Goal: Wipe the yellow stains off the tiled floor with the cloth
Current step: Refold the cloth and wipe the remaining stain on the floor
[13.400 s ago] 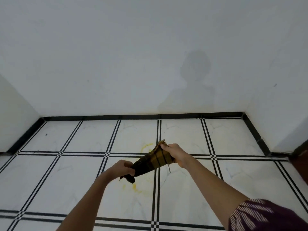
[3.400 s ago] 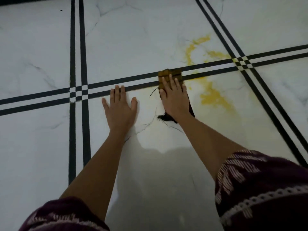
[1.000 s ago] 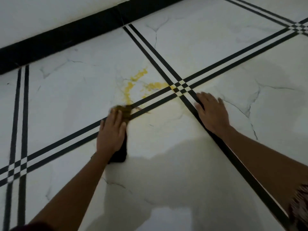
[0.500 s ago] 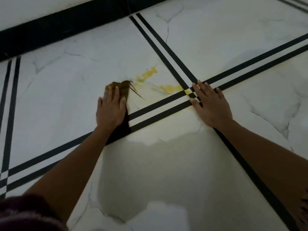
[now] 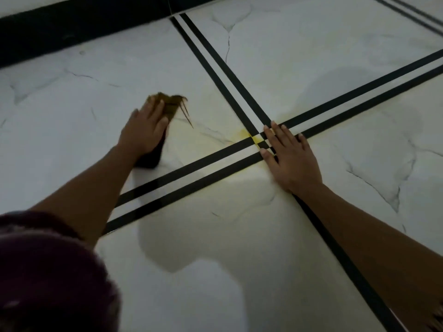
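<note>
Left of centre in the frame, the left hand (image 5: 143, 130) lies flat, fingers together and stretched out, pressing the cloth (image 5: 169, 107) against the tiled floor (image 5: 311, 49). The cloth is a folded strip, mustard-brown where it sticks out past the fingertips, with loose frayed threads trailing to the lower right, and dark, nearly black, where its other end shows under the heel of the hand. It is blurred, so its weave cannot be made out. The right hand (image 5: 290, 159) rests palm down near the middle of the frame, fingers spread and empty, covering the crossing of the black double lines (image 5: 215, 68) that divide the pale marbled tiles.

The yellow stain (image 5: 247, 135) is a small bright patch just left of the right hand's fingertips, lying partly on the white strip between the lines; a fainter yellowish haze spreads around the crossing. The cloth sits well to the upper left of that patch, with bare tile between them.

A black skirting band (image 5: 72, 27) runs along the upper left edge of the frame, not far beyond the cloth. Open floor stretches to the upper right and along the bottom centre, where a dark shadow (image 5: 172, 248) falls. A maroon sleeve (image 5: 48, 271) fills the lower left corner.
</note>
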